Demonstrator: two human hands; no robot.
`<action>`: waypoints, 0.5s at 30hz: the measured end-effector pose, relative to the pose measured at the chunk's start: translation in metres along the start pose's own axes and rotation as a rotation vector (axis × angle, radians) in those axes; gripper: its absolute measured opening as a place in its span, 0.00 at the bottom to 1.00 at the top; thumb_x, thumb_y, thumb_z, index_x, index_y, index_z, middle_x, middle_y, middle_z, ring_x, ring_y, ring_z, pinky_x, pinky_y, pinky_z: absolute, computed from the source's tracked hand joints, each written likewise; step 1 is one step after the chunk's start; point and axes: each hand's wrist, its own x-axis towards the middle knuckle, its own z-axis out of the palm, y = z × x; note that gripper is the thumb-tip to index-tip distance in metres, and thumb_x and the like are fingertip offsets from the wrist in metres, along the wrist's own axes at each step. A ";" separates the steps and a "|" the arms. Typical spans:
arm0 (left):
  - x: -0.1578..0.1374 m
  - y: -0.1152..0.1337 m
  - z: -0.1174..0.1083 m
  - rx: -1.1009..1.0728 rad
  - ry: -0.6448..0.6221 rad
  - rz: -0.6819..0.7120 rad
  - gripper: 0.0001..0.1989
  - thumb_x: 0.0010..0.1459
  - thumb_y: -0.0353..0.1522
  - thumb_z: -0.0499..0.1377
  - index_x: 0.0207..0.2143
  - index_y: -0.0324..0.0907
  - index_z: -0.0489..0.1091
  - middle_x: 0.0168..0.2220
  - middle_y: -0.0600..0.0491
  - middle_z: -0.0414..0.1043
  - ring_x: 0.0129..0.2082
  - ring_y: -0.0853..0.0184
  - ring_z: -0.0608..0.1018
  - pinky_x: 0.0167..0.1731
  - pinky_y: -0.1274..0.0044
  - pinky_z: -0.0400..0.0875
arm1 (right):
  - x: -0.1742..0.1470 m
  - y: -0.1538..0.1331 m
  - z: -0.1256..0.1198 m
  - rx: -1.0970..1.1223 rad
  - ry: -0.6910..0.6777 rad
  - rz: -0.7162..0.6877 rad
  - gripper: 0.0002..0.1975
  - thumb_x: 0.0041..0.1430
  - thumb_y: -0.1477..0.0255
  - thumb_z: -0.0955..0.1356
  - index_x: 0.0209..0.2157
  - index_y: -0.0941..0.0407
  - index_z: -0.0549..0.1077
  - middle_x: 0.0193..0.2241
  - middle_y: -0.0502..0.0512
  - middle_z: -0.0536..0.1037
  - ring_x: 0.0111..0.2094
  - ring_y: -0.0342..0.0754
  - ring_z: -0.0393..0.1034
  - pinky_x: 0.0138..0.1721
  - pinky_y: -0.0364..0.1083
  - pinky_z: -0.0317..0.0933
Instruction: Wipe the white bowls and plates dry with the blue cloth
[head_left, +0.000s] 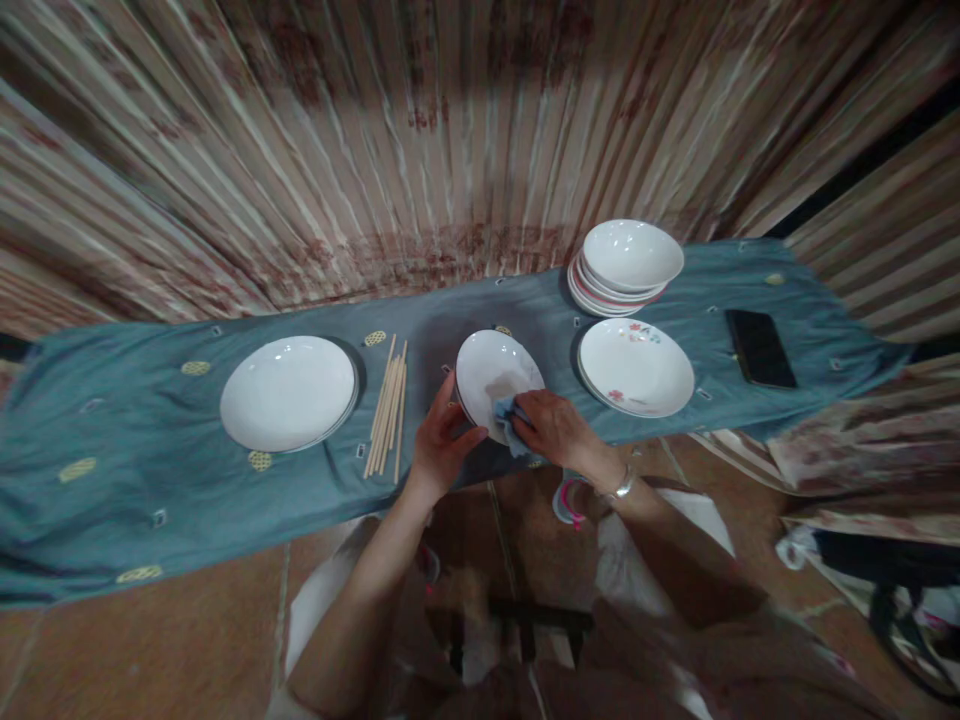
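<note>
A small white bowl (484, 372) is tilted toward me over the middle of the cloth-covered table. My left hand (442, 440) grips its left rim, thumb in front and fingers partly hidden behind it. Bunched in my right hand (555, 425) is a light blue cloth (514, 422), pressed against the inside of the bowl at its lower right. Several wooden chopsticks (388, 410) lie just left of my left hand. To the right of my right hand sit stacked white plates with a flower pattern (637, 365).
Large white plates (289, 392) lie stacked on the left. Behind the flowered plates stands a pile of bowls (634, 255). A black phone (760, 347) rests at the right on the green tablecloth (195, 480). A pleated curtain (420, 150) hangs along the table's far edge.
</note>
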 end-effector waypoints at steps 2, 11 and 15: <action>0.001 -0.001 -0.001 0.005 -0.002 0.016 0.55 0.44 0.41 0.74 0.70 0.42 0.53 0.41 0.49 0.81 0.45 0.57 0.82 0.49 0.66 0.76 | -0.001 0.000 -0.001 0.095 0.002 -0.007 0.05 0.67 0.72 0.65 0.37 0.57 0.71 0.33 0.57 0.78 0.37 0.51 0.71 0.39 0.46 0.59; 0.000 0.000 -0.001 0.021 -0.020 0.024 0.53 0.47 0.42 0.73 0.70 0.43 0.54 0.44 0.49 0.81 0.47 0.56 0.82 0.52 0.64 0.75 | 0.003 -0.004 0.000 0.447 0.065 -0.099 0.06 0.62 0.76 0.67 0.30 0.56 0.69 0.27 0.49 0.73 0.29 0.43 0.65 0.33 0.42 0.54; 0.000 -0.001 -0.002 0.003 -0.037 0.024 0.54 0.47 0.42 0.73 0.71 0.41 0.52 0.46 0.47 0.81 0.49 0.56 0.81 0.54 0.64 0.74 | 0.008 -0.008 0.002 0.530 0.089 -0.139 0.05 0.62 0.77 0.66 0.31 0.55 0.71 0.29 0.49 0.74 0.31 0.43 0.68 0.34 0.41 0.57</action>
